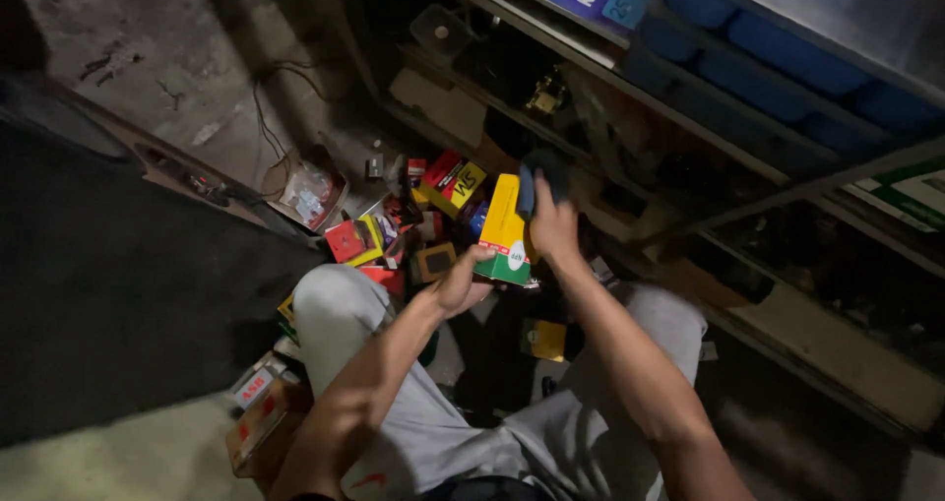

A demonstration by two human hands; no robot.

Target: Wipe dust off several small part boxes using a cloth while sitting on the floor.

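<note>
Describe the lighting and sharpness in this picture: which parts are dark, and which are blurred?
In the head view, light falls mainly on the yellow cardboard box and the small coloured boxes on the floor; the metal shelf and the left side lie in deep shadow; the right hand, holding a dark object, is slightly motion-blurred; the left hand is sharper.

- Both arms are seen bare from shoulder to wrist; no sleeves, watch or rings can be made out on the left hand (463,282) or the right hand (553,227).
- Light grey trousers (413,412) are worn, creased at the knees.
- A small red mark is printed on the trousers near the waist.
</note>
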